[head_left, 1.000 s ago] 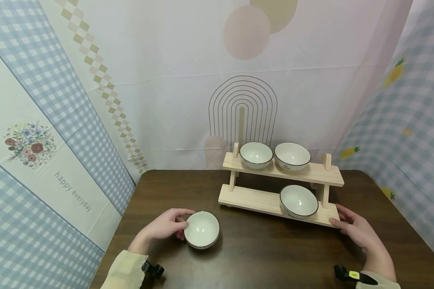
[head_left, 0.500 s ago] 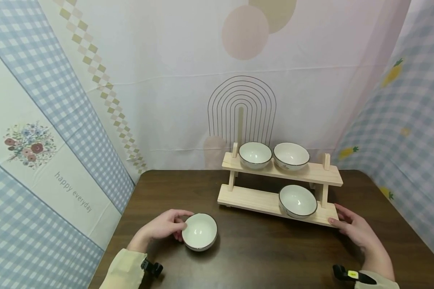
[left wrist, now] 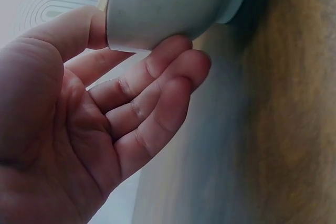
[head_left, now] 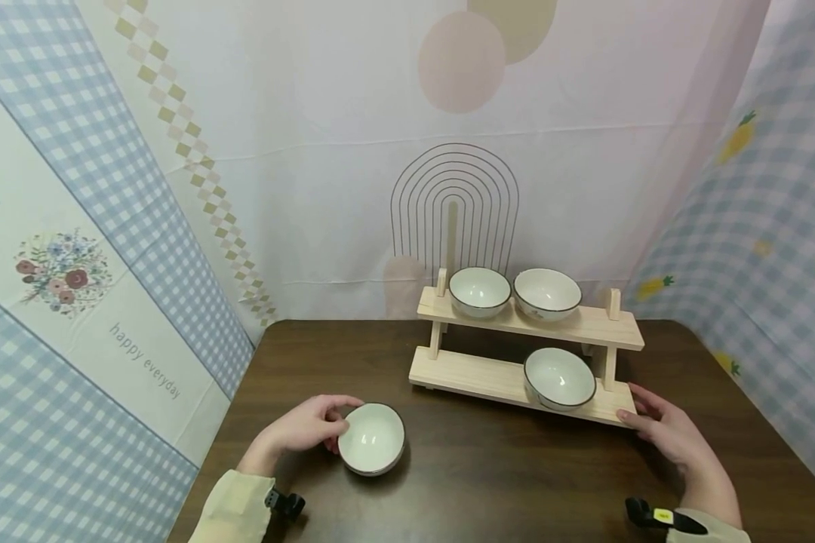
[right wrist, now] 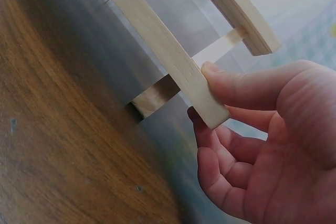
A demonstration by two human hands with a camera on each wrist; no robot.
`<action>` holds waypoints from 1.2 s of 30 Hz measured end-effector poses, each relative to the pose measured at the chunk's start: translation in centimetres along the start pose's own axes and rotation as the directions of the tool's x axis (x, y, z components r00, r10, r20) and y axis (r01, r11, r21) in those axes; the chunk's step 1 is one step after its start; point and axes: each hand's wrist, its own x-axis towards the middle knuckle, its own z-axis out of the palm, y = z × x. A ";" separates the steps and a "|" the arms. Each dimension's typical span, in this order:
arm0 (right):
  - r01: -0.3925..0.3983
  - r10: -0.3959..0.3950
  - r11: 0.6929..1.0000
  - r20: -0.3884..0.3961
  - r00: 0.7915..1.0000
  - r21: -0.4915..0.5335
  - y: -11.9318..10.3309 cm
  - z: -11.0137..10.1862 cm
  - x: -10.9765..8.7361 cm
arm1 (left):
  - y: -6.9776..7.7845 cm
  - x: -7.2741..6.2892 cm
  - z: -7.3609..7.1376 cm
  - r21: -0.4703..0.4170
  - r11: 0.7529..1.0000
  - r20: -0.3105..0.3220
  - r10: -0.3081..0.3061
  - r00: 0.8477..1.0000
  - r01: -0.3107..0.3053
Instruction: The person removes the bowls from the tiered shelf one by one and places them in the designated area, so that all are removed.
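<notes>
A white bowl (head_left: 372, 440) with a dark rim is at the left front of the table. My left hand (head_left: 310, 424) pinches its left side, the thumb at the rim and fingertips against the outer wall in the left wrist view. Whether the bowl's foot touches the wood cannot be told. Over on the right, my right hand (head_left: 672, 430) grips the right end of the lower board of a two-tier wooden rack (head_left: 475, 371). In the right wrist view the thumb (right wrist: 241, 85) lies on top and the fingers curl beneath the board.
Two similar bowls, one on the left (head_left: 480, 292) and one on the right (head_left: 548, 294), sit on the rack's upper board. Another bowl (head_left: 560, 379) stands on the lower board's right part. The dark wooden table (head_left: 489, 483) ends at a cloth backdrop (head_left: 326, 211).
The bowl in my left hand has shifted slightly left and nearer to me. My right hand and the rack look unmoved.
</notes>
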 end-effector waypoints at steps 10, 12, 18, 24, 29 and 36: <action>0.007 -0.007 1.000 -0.002 1.000 0.000 0.0 0.0 -0.1 | -0.9 -1.3 -1.2 0.010 0.999 0.014 0.030 0.999 -0.030; 0.004 -0.004 1.000 -0.004 1.000 0.000 0.0 0.0 -0.1 | -1.0 -1.5 -1.5 0.004 0.999 0.017 0.033 0.999 -0.033; 0.004 -0.004 1.000 -0.003 1.000 -0.008 0.1 0.0 -0.1 | -0.9 -2.4 -2.6 -0.014 1.000 0.022 0.026 0.999 -0.025; 0.014 -0.014 1.000 -0.001 1.000 -0.009 0.1 0.0 0.0 | -1.2 -3.5 -3.3 -0.028 0.999 0.022 0.025 0.999 -0.025; 0.006 -0.006 1.000 -0.003 1.000 -0.013 0.0 0.0 0.0 | -1.7 -4.4 -3.9 -0.015 0.999 0.033 0.045 0.998 -0.045; -0.005 0.005 1.000 0.004 1.000 -0.009 0.1 0.1 0.0 | -2.4 -5.7 -4.7 0.002 0.999 0.044 0.042 0.998 -0.042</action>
